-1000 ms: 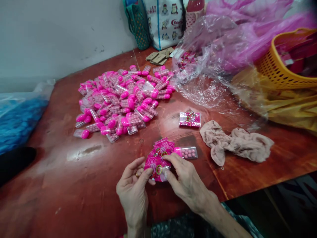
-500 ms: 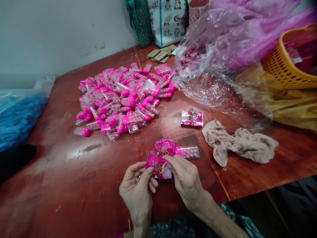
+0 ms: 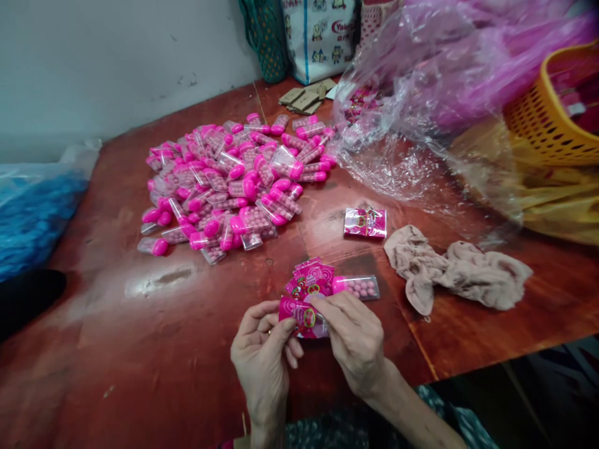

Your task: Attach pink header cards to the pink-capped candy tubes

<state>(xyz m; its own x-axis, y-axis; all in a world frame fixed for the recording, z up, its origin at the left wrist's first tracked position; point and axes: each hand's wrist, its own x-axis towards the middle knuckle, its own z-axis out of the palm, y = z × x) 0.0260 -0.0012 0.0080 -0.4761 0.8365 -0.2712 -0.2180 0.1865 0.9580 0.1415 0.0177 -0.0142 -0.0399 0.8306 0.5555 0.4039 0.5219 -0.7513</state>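
A pink printed plastic sleeve [image 3: 304, 317] with a partly clear side is held between my hands. My left hand [image 3: 266, 349] pinches its left end between thumb and fingers. At the sleeve's right end, my right hand [image 3: 355, 340] has its thumb and index finger closed on the film. Just beyond lie several more pink sleeves [image 3: 309, 277], fanned out on the table. Beside them rests a clear tube of pink candy balls [image 3: 360, 287], its pink cap toward the sleeves. Farther back is a banded stack of pink sleeves [image 3: 365, 223].
A large pile of pink-capped candy tubes [image 3: 224, 187] covers the table's [image 3: 178, 349] back middle. A crumpled beige cloth [image 3: 458, 271] lies at right. Behind it are clear plastic film [image 3: 388, 162] and a yellow basket [image 3: 538, 125]. A bag of blue items [image 3: 42, 212] stands at left.
The sleeve in my hands has bent into a more rounded shape and come slightly away from the fanned sleeves. My left hand has shifted a little right. The view has moved slightly.
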